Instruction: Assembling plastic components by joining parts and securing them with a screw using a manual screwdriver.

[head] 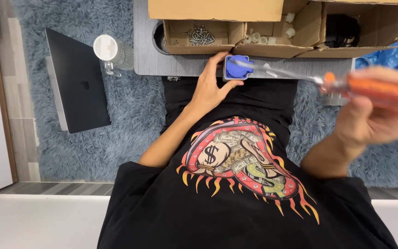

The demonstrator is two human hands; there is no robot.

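Pinning blue socket (237, 67): left hand (209, 87) | right hand (374, 115) fingers grip orange screwdriver (346, 84) | cardboard box (272, 27) behind

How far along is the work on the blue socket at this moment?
Done: the socket sits on the grey table, steadied by the left hand; screws lie loose in the cardboard box. In hand: the right hand grips an orange screwdriver, blurred, its tip near the socket. Left: whether any screw is seated cannot be told, so the fastening looks early.
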